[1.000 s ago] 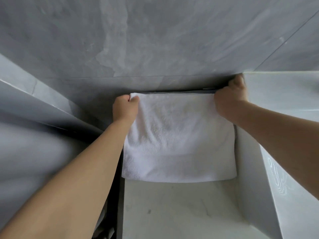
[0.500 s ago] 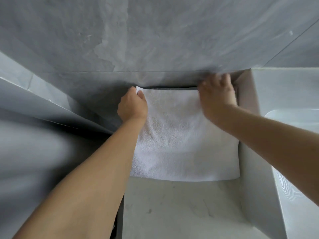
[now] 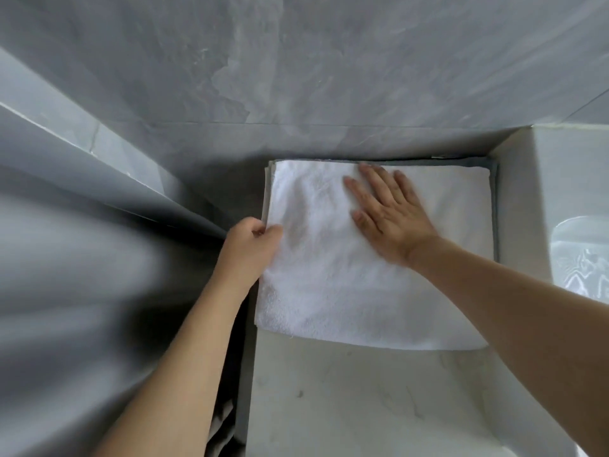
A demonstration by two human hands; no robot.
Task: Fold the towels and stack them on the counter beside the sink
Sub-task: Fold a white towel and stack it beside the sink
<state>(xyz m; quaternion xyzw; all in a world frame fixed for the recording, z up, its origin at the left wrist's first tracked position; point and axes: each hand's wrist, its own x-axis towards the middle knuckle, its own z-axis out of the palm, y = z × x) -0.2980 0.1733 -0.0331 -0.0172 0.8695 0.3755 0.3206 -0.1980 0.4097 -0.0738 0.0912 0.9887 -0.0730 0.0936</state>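
1. Two hands work on one white towel point(image 3: 346, 275), which lies folded on the counter point(image 3: 346, 400) against the grey wall point(image 3: 329, 77) at 12 o'clock.
2. Left hand point(image 3: 252, 247) pinches the towel's edge at 9 o'clock, thumb on top.
3. Right hand point(image 3: 389, 212) lies flat on the towel, fingers spread and pointing to 11 o'clock.
4. Grey towel point(image 3: 474, 162) edges show under the white one.
5. Sink point(image 3: 580, 255) is at 3 o'clock.

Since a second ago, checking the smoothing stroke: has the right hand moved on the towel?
Yes. The right hand left the far corner by the sink wall and lies flat mid-towel.
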